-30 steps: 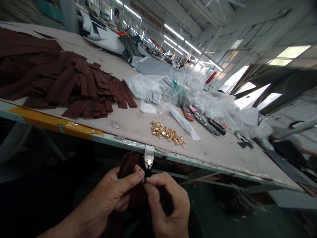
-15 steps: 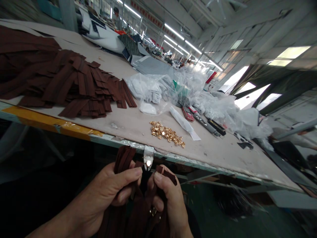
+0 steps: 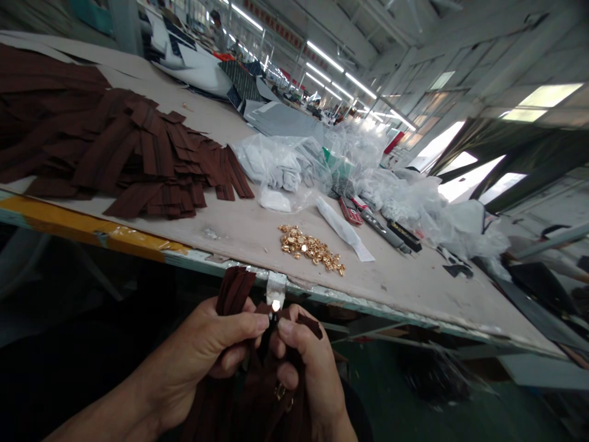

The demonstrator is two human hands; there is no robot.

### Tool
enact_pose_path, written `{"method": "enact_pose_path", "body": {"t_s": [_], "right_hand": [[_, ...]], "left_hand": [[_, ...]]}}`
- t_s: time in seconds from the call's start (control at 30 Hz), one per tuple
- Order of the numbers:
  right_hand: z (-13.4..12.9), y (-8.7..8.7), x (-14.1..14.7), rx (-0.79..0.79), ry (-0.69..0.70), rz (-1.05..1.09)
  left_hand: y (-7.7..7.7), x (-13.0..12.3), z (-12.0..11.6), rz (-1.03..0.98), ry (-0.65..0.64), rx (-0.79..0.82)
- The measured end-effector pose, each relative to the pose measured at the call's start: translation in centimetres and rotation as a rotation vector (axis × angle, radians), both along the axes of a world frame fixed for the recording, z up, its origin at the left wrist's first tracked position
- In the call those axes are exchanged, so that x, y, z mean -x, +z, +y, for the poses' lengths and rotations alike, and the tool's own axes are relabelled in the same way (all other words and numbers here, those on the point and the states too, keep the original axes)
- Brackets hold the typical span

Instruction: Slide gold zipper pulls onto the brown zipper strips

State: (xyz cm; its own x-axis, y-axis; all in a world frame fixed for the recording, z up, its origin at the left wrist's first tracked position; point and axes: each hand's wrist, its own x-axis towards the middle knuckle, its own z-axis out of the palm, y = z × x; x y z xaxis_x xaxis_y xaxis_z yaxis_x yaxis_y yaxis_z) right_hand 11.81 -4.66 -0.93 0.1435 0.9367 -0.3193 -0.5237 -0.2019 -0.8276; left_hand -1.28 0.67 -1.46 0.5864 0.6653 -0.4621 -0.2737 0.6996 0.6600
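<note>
My left hand (image 3: 230, 341) is closed on a bundle of brown zipper tapes (image 3: 235, 288), whose ends stick up above the fingers. My right hand (image 3: 306, 356) pinches brown tape ends too, and lengths of tape hang down between both hands. Both thumbs are close to a gold zipper slider (image 3: 275, 305) on a small holder (image 3: 276, 285) wrapped in clear tape at the table edge. Gold sliders (image 3: 280, 391) show among the hanging tapes beneath my right fingers. Whether the tape ends touch the slider on the holder is hidden by my fingertips.
A pile of gold zipper sliders (image 3: 313, 247) lies on the table (image 3: 239, 236) beyond my hands. Brown zipper tapes (image 3: 115, 147) are heaped at left. Plastic bags (image 3: 289, 162), a white paper strip (image 3: 345, 227), a red box (image 3: 350, 212) and a grey-black tool (image 3: 380, 227) lie farther back.
My hands have come closer together at the holder, the right moving slightly left and the left slightly right. The tape ends are now nearer the slider there.
</note>
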Motion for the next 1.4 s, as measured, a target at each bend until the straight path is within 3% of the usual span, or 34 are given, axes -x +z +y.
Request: {"method": "enact_pose_path", "body": {"t_s": [0.4,0.77,1.03,1.17,1.4], "right_hand": [[0.8,-0.1,0.2,-0.065,0.003,-0.013],[1.0,-0.5,0.0,-0.085,-0.011,-0.100],[1.0,1.2,-1.2,-0.092,-0.043,-0.626],[1.4,1.9,-0.8,-0.116,-0.070,-0.836],[4.0,3.4,-0.4,-0.218,-0.276,-1.426]], "left_hand": [[0.3,-0.6,0.4,-0.005,-0.032,0.004],[1.0,-0.9,0.6,0.134,0.112,-0.187],[-0.1,-0.4,0.1,0.215,0.090,-0.286],[-0.2,-0.7,0.1,0.208,0.110,-0.231],[0.3,-1.1,0.5,0.124,0.151,-0.172]]}}
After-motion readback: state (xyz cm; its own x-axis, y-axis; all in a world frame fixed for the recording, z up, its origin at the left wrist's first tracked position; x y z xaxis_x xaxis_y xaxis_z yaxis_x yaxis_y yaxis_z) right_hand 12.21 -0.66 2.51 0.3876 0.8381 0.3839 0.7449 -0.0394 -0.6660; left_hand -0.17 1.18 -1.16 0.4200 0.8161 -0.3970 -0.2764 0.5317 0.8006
